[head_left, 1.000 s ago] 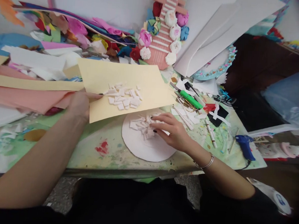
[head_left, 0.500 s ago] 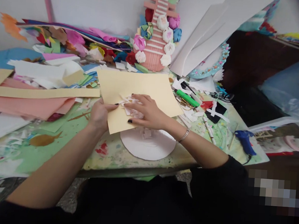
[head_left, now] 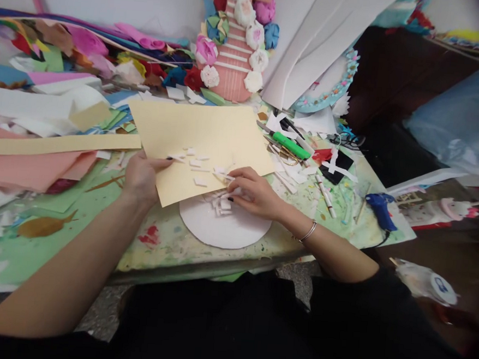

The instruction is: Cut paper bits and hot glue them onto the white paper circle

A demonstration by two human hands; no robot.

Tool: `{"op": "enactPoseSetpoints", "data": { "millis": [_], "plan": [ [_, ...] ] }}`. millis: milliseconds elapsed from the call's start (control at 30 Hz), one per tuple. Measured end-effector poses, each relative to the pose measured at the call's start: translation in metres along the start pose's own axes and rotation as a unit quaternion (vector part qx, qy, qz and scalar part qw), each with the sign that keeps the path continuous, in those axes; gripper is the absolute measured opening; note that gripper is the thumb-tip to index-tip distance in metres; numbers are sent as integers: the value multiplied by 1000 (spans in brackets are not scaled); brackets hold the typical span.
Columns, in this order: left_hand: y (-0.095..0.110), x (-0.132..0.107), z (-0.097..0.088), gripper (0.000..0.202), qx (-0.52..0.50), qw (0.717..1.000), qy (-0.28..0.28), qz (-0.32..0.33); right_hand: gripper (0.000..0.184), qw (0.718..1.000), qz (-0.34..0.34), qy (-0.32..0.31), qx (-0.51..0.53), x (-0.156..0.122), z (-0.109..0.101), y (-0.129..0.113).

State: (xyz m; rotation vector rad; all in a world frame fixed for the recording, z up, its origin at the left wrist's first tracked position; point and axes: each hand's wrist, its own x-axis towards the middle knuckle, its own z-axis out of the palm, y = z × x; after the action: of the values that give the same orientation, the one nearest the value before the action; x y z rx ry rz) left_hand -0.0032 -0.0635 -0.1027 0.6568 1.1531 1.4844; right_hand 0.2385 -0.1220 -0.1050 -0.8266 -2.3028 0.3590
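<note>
My left hand pinches the left edge of a cream paper sheet, thumb on top. Several small white paper bits lie scattered on that sheet. My right hand rests at the sheet's lower right edge, fingers curled over a heap of white paper bits. That heap sits on a white paper disc lying on the paint-stained green table, partly under the cream sheet.
Pink and cream paper sheets pile up at the left. A pink model with paper flowers stands at the back. A green marker, scissors and scraps lie to the right, with a blue glue gun near the table's right edge.
My right hand has swept from the middle of the cream sheet down to its lower edge, pushing most white bits onto the disc. The left hand keeps hold of the sheet.
</note>
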Motion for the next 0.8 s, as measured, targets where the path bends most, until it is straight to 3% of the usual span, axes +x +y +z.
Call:
{"op": "enactPoseSetpoints", "data": {
  "millis": [200,567,700,800],
  "plan": [
    [3,1,-1,38,13,1000,24,2,10,1000,1,4,17,-14,-5,-10],
    [5,7,-5,43,-12,999,39,-10,14,996,-32,-78,11,-15,-6,-29],
    [6,10,-8,43,-18,998,51,-8,22,998,13,5,63,-18,-14,-26],
    [6,12,-11,42,-24,999,42,-11,30,994,70,72,37,-23,-22,-22]
  ]
}}
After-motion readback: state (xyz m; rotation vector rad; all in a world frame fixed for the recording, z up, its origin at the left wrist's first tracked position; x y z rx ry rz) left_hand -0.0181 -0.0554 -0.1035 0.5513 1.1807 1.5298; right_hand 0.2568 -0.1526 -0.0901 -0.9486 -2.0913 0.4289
